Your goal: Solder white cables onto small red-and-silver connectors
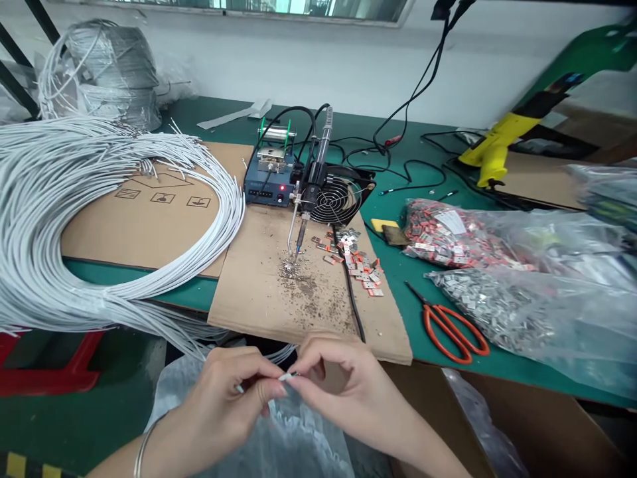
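Observation:
Low in front of the table edge, my left hand (241, 392) is closed in a pinch on the end of a white cable (285, 377). My right hand (338, 375) pinches the same end from the other side, thumb and index finger together. A small dark bit shows at the tip between the two hands; its detail is too small to make out. Beyond them, a soldering iron (311, 192) hangs tip-down in a stand over brown cardboard (259, 292). Beside it lie small metal pieces with orange-red parts (365, 272).
A large coil of white cables (30, 219) covers the left. A blue soldering station (269, 182) and a black fan (341, 199) stand at the back. Orange-handled scissors (452, 328), a bag of metal parts (497, 312) and a bag of red-and-silver parts (448, 236) lie right.

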Available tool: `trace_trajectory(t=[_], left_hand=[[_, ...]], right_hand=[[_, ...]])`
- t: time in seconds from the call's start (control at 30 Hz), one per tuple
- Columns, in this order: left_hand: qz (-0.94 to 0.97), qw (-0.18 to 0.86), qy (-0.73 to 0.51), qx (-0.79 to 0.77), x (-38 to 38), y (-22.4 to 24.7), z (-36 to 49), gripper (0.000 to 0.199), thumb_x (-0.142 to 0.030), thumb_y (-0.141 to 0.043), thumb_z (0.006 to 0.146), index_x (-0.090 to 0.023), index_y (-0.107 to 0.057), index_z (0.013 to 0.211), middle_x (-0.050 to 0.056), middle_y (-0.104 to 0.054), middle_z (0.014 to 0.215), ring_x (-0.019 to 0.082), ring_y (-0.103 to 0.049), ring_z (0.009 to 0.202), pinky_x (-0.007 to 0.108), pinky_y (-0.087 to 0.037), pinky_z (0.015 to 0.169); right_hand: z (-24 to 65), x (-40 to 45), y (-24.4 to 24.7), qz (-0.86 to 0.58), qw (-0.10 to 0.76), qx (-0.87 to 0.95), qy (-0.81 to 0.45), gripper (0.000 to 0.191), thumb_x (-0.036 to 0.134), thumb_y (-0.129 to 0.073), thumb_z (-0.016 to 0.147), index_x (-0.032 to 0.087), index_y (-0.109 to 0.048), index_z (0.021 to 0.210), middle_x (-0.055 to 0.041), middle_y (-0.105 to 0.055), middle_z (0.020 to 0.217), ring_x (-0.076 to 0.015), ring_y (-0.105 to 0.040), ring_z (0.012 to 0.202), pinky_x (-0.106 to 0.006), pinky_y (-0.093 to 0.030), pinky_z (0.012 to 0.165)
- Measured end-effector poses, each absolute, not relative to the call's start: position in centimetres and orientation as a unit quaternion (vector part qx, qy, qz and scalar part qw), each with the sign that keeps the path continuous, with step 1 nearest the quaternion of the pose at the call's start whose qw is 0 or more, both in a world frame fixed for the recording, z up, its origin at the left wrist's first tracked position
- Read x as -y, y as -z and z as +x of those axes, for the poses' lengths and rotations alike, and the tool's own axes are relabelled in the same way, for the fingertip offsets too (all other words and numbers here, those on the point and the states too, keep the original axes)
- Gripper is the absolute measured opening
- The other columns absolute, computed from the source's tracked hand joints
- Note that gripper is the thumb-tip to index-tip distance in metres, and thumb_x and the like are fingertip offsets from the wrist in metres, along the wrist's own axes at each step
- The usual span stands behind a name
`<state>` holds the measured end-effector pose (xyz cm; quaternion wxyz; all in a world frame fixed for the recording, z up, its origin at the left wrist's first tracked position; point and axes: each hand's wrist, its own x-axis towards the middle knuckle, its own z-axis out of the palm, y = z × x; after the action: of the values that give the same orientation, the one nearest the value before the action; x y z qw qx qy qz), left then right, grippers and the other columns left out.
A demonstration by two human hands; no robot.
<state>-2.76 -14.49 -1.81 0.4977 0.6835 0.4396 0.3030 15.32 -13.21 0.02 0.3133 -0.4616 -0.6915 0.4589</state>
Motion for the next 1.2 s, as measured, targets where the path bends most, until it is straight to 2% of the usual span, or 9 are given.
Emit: trace_trajectory(t=[0.07,0.23,0.3,0.47,0.57,0.7,0.77,1.03,1.2], left_hand=[[0.678,0.501,-0.308,-0.440,14.5,2.0,-2.7,0.021,-0.029,-0.054,0.083,-0.016,-0.068,0.073,0.002,-0.060,0.054,0.011,-0.055,0.052,0.020,-0.039,0.051],[0.442,0.721,-0.356,-0.399,14.2,3.0,-1.6,0.037,-0.048,-0.065,0.069,-0.014,-0.054,0.061,-0.001,-0.056,0.048,0.010,-0.055,0.038,0.017,-0.038,0.040],[0.378,0.764,-0.367,-0.372,14.2,3.1,-1.1,0.042,-0.050,-0.069,0.062,-0.014,-0.049,0.059,-0.001,-0.058,0.049,0.010,-0.055,0.035,0.015,-0.036,0.036],[0.367,0.755,-0.376,-0.393,14.5,2.4,-1.0,0.038,-0.043,-0.073,0.062,-0.011,-0.054,0.058,-0.003,-0.056,0.047,0.008,-0.056,0.037,0.013,-0.038,0.039],[0.365,0.764,-0.355,-0.396,14.6,2.4,-1.7,0.035,-0.042,-0.073,0.062,-0.010,-0.058,0.061,-0.002,-0.057,0.049,0.008,-0.057,0.037,0.012,-0.037,0.038],[0.358,0.777,-0.352,-0.380,14.2,2.6,-2.4,0.033,-0.042,-0.072,0.064,-0.011,-0.059,0.064,0.000,-0.060,0.051,0.009,-0.057,0.036,0.014,-0.038,0.037],[0.367,0.773,-0.350,-0.381,14.1,2.6,-2.4,0.035,-0.043,-0.072,0.063,-0.011,-0.058,0.063,0.000,-0.059,0.051,0.009,-0.056,0.036,0.014,-0.038,0.036],[0.413,0.742,-0.318,-0.421,14.3,2.0,-2.0,0.038,-0.045,-0.071,0.063,-0.011,-0.055,0.060,-0.003,-0.052,0.048,0.009,-0.055,0.038,0.014,-0.036,0.038],[0.372,0.785,-0.348,-0.352,14.4,2.7,-1.3,0.038,-0.045,-0.070,0.065,-0.012,-0.050,0.061,0.000,-0.058,0.050,0.009,-0.055,0.036,0.013,-0.035,0.036]], right_hand=[[15.2,13.2,0.2,-0.449,0.339,0.680,-0.470,0.013,0.015,-0.062,0.072,0.016,-0.060,0.059,0.0008,-0.052,0.053,-0.0129,-0.046,0.053,-0.025,-0.035,0.051],[13.1,14.0,2.1,-0.404,0.527,0.564,-0.491,0.016,0.013,-0.061,0.071,0.017,-0.059,0.056,0.0021,-0.049,0.052,-0.0110,-0.042,0.047,-0.023,-0.033,0.045],[12.0,14.2,2.9,-0.391,0.580,0.528,-0.481,0.017,0.010,-0.061,0.070,0.018,-0.060,0.056,0.0025,-0.048,0.051,-0.0115,-0.042,0.049,-0.024,-0.033,0.047],[12.3,13.4,2.9,-0.323,0.623,0.389,-0.596,0.018,0.021,-0.064,0.073,0.020,-0.059,0.056,0.0041,-0.044,0.049,-0.0114,-0.038,0.048,-0.025,-0.032,0.048],[14.1,12.7,2.1,-0.339,0.672,0.326,-0.572,0.023,0.026,-0.065,0.073,0.021,-0.054,0.054,0.0058,-0.038,0.049,-0.0105,-0.034,0.047,-0.024,-0.032,0.048],[14.8,13.0,1.9,-0.436,0.514,0.513,-0.532,0.002,0.019,-0.068,0.069,0.020,-0.067,0.068,0.0008,-0.055,0.057,-0.0133,-0.045,0.053,-0.025,-0.035,0.049],[14.4,13.3,1.9,-0.439,0.452,0.570,-0.528,0.008,0.016,-0.068,0.066,0.019,-0.069,0.073,-0.0008,-0.059,0.059,-0.0145,-0.048,0.054,-0.026,-0.037,0.050],[14.2,13.3,0.9,-0.413,0.429,0.646,-0.479,0.011,0.010,-0.064,0.067,0.017,-0.062,0.060,-0.0007,-0.058,0.056,-0.0144,-0.051,0.055,-0.027,-0.038,0.052],[12.9,14.3,2.0,-0.388,0.552,0.584,-0.451,0.016,0.010,-0.059,0.072,0.018,-0.057,0.058,0.0015,-0.051,0.053,-0.0126,-0.047,0.050,-0.025,-0.036,0.049]])
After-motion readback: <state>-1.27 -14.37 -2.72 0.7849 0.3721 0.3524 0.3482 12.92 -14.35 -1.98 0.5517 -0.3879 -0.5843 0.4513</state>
